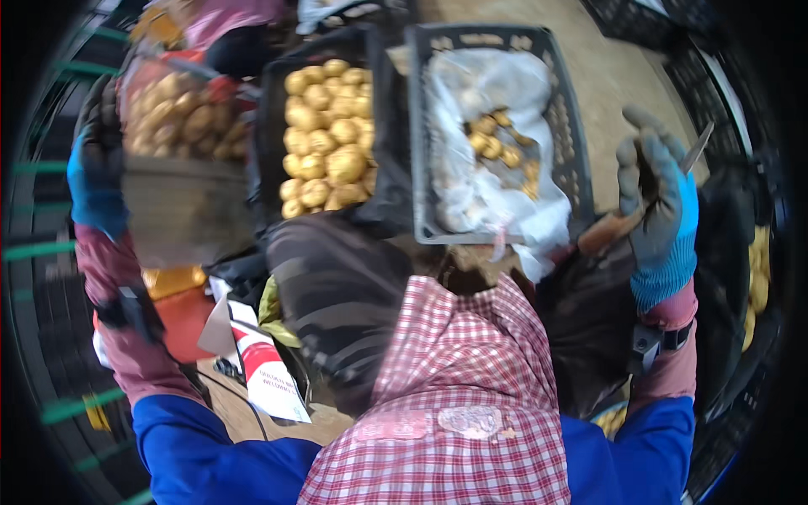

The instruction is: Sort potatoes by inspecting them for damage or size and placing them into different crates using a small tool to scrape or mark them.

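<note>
My left hand (pixel 101 151), in a grey-and-blue work glove, is upright at the left side of a container (pixel 186 208) heaped with potatoes (pixel 189 113). Blur hides whether its fingers grip the container's edge. On the right, my right hand (pixel 656 183), in a matching glove, holds a knife (pixel 697 148). The blade points up and outward; its brown handle (pixel 609 230) sticks out below the palm. Between my hands stand a dark-lined crate of yellow potatoes (pixel 325 136) and a grey plastic crate (pixel 415 132). White plastic sheeting (pixel 461 196) lines the latter, with small potatoes (pixel 492 142) on it.
Another person's pink clothing (pixel 233 22) shows at the upper left. Black crates (pixel 707 101) line the right side, and more potatoes (pixel 757 278) lie at the far right. A printed carton (pixel 265 366) and an orange-red object (pixel 183 322) sit by my left leg.
</note>
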`<act>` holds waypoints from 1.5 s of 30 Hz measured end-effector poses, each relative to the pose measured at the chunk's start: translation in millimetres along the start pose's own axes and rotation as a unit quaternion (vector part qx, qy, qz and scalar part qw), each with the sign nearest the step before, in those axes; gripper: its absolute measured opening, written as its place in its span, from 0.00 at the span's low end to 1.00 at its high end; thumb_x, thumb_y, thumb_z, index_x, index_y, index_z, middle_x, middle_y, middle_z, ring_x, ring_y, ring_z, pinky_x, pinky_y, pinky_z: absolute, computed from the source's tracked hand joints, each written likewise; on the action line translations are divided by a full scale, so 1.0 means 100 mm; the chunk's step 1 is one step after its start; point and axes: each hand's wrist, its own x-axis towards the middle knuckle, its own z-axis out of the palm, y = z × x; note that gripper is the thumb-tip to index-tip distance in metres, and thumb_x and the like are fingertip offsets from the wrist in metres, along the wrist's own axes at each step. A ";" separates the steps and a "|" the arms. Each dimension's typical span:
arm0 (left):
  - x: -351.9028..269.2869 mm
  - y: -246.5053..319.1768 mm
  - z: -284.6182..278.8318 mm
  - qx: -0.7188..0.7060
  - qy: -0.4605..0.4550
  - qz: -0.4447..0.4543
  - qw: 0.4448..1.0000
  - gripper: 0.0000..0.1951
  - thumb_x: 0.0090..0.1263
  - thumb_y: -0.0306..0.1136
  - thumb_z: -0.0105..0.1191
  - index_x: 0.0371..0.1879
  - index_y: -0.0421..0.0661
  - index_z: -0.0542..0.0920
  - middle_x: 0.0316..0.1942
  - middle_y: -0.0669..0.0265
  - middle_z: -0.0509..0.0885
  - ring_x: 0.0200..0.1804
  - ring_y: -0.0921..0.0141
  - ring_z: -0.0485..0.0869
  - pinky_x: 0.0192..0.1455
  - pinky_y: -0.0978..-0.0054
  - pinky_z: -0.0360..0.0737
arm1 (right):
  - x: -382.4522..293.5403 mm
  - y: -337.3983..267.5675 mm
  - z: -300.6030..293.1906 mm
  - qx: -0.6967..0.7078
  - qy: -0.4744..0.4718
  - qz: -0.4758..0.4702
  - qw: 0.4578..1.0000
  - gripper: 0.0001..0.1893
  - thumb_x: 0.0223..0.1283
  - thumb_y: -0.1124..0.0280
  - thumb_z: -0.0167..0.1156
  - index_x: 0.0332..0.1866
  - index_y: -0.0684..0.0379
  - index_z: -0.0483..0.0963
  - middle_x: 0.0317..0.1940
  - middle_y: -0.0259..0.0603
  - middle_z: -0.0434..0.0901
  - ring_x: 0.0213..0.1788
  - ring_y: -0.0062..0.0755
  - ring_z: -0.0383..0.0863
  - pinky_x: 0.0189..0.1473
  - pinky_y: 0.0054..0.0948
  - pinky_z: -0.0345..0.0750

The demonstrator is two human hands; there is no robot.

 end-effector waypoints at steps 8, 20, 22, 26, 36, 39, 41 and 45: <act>-1.76 -2.11 4.18 0.356 -0.733 -0.006 0.580 0.26 0.61 0.33 0.61 0.60 0.44 0.77 0.48 0.51 0.85 0.46 0.55 0.86 0.49 0.61 0.83 | -0.09 -0.16 -0.24 -0.019 0.117 0.062 0.991 0.22 0.75 0.64 0.47 0.64 0.72 0.66 0.29 0.34 0.75 0.18 0.10 0.67 0.17 0.09 0.64; -1.34 -3.31 4.21 0.076 -0.454 -0.348 0.817 0.29 0.66 0.35 0.64 0.65 0.45 0.70 0.34 0.68 0.82 0.25 0.81 0.78 0.24 0.82 0.76 | -0.01 -0.09 -0.47 0.095 -0.032 0.104 0.990 0.23 0.72 0.67 0.52 0.66 0.71 0.64 0.34 0.43 0.80 0.20 0.14 0.73 0.16 0.12 0.72; -1.26 -2.50 4.13 -0.032 -0.450 -0.360 0.817 0.28 0.70 0.38 0.60 0.67 0.44 0.67 0.33 0.69 0.82 0.24 0.82 0.77 0.23 0.86 0.74 | -0.03 -0.18 -0.37 0.045 0.000 0.220 0.975 0.23 0.71 0.66 0.54 0.65 0.68 0.66 0.36 0.41 0.80 0.20 0.14 0.72 0.19 0.12 0.67; -1.48 -1.23 3.74 -0.083 -0.391 -0.285 0.871 0.27 0.72 0.41 0.58 0.65 0.42 0.67 0.36 0.67 0.82 0.24 0.81 0.78 0.22 0.86 0.74 | -0.10 0.19 -0.16 0.082 -0.074 0.199 0.974 0.26 0.70 0.58 0.58 0.64 0.66 0.68 0.34 0.36 0.79 0.22 0.15 0.73 0.21 0.15 0.69; -2.23 -0.30 2.99 -0.021 -0.211 -0.176 0.961 0.28 0.82 0.53 0.33 0.53 0.41 0.80 0.31 0.67 0.85 0.21 0.80 0.78 0.25 0.86 0.75 | -0.71 0.32 0.45 0.069 -0.262 0.081 0.959 0.31 0.68 0.47 0.59 0.65 0.63 0.69 0.31 0.33 0.80 0.21 0.12 0.74 0.21 0.15 0.71; -2.36 -0.48 2.90 -0.018 -0.116 -0.170 0.978 0.23 0.81 0.49 0.40 0.52 0.40 0.80 0.43 0.63 0.85 0.40 0.75 0.84 0.43 0.77 0.81 | -0.77 0.33 0.55 0.134 -0.281 0.080 0.947 0.30 0.70 0.49 0.58 0.65 0.63 0.69 0.32 0.33 0.82 0.21 0.11 0.73 0.21 0.15 0.71; -2.42 -0.52 2.96 -0.066 -0.068 -0.112 0.989 0.20 0.80 0.45 0.44 0.51 0.39 0.80 0.45 0.62 0.85 0.44 0.74 0.83 0.48 0.75 0.80 | -0.79 0.38 0.59 0.141 -0.284 0.077 0.945 0.30 0.70 0.50 0.58 0.67 0.63 0.68 0.34 0.33 0.82 0.22 0.11 0.74 0.22 0.15 0.71; -2.39 -0.51 2.91 -0.066 -0.051 0.031 0.996 0.11 0.75 0.35 0.55 0.45 0.39 0.81 0.44 0.63 0.83 0.49 0.72 0.81 0.54 0.74 0.77 | -0.80 0.35 0.62 0.069 -0.264 0.071 0.960 0.30 0.71 0.51 0.57 0.68 0.63 0.67 0.33 0.33 0.82 0.23 0.11 0.74 0.23 0.15 0.71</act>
